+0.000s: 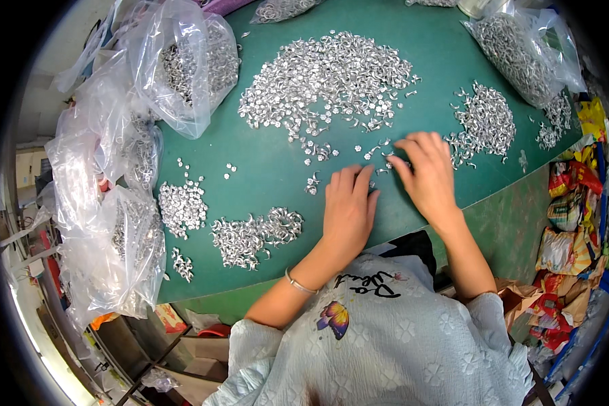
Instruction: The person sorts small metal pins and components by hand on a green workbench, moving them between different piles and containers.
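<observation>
On the green table [271, 169] lies a big heap of small silver metal pieces [328, 78]. My left hand [348, 206] rests palm down on the table, fingers together, near a few loose pieces [312, 183]. My right hand [426, 169] is curled over scattered pieces just below the heap, fingertips touching them; whether it grips one I cannot tell. Smaller piles lie at the right [484, 122], lower middle [254, 233] and left [181, 206].
Clear plastic bags full of the same silver pieces stand along the left edge [183, 64], lower left [128, 237] and at the top right [521, 54]. Coloured packets and cardboard boxes [572, 230] crowd the floor at the right. The table's front edge [203, 298] curves near my body.
</observation>
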A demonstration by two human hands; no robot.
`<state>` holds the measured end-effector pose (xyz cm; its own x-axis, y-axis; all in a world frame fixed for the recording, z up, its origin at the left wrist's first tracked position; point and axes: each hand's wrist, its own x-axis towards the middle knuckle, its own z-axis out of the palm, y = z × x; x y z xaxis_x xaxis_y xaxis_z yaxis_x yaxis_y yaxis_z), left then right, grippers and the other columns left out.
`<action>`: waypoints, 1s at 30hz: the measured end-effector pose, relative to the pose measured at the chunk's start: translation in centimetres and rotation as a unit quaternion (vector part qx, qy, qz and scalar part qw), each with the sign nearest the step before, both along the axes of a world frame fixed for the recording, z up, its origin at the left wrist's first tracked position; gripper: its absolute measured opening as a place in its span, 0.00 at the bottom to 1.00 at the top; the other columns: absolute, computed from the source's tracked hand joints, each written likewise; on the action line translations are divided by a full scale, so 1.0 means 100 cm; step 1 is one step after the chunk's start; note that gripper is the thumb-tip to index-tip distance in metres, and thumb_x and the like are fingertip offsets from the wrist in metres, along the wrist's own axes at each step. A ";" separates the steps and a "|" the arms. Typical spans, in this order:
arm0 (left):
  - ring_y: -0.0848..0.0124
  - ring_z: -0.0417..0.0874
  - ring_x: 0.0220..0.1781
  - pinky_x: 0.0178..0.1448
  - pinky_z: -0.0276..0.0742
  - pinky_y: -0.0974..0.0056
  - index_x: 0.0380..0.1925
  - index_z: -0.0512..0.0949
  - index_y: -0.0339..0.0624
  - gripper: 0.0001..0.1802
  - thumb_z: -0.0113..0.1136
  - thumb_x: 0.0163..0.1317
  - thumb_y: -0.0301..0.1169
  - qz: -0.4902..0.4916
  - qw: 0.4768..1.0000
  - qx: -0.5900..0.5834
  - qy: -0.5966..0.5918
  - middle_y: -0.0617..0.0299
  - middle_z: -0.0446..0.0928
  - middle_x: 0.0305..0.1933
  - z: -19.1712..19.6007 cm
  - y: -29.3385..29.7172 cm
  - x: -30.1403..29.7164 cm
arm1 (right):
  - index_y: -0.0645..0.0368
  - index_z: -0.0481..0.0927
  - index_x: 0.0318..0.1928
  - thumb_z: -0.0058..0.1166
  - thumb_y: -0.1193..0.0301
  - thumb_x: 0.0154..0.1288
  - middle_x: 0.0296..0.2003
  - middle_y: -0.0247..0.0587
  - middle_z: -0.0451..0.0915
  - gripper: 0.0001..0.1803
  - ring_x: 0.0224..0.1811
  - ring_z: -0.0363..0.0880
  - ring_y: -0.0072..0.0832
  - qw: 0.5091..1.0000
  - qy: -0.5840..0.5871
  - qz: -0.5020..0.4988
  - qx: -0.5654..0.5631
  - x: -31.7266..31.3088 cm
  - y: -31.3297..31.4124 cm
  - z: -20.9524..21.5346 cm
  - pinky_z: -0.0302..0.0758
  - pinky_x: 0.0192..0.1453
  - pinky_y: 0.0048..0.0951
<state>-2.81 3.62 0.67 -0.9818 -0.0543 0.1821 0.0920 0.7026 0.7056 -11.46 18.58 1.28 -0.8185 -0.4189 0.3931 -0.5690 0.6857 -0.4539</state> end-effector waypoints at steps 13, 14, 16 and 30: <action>0.53 0.73 0.50 0.55 0.69 0.54 0.52 0.74 0.37 0.23 0.66 0.55 0.23 0.008 1.000 -0.004 -0.014 0.50 0.71 0.50 -0.001 -0.007 0.002 | 0.59 0.80 0.33 0.63 0.74 0.54 0.31 0.36 0.73 0.06 0.39 0.72 0.35 0.991 0.001 0.118 0.058 -0.015 -0.020 -0.008 0.66 0.43 0.35; 0.53 0.73 0.50 0.55 0.69 0.54 0.52 0.74 0.37 0.23 0.66 0.55 0.23 0.011 1.000 -0.002 -0.012 0.50 0.71 0.50 -0.001 -0.009 0.003 | 0.59 0.80 0.33 0.63 0.74 0.54 0.31 0.37 0.72 0.06 0.39 0.72 0.35 0.991 -0.004 0.120 0.063 -0.015 -0.019 -0.007 0.66 0.43 0.35; 0.53 0.73 0.50 0.55 0.69 0.55 0.52 0.75 0.37 0.22 0.66 0.55 0.23 0.016 1.000 -0.004 -0.013 0.51 0.71 0.50 0.000 -0.012 0.004 | 0.59 0.80 0.33 0.63 0.74 0.54 0.31 0.37 0.72 0.06 0.39 0.72 0.35 0.990 -0.018 0.118 0.072 -0.013 -0.011 -0.002 0.66 0.44 0.35; 0.57 0.73 0.49 0.50 0.67 0.56 0.50 0.76 0.38 0.21 0.65 0.55 0.22 -0.026 0.999 -0.032 0.025 0.54 0.72 0.49 -0.002 0.006 -0.014 | 0.60 0.80 0.34 0.62 0.76 0.55 0.33 0.38 0.77 0.06 0.40 0.73 0.37 0.995 -0.031 -0.027 0.095 -0.025 0.055 0.003 0.64 0.46 0.36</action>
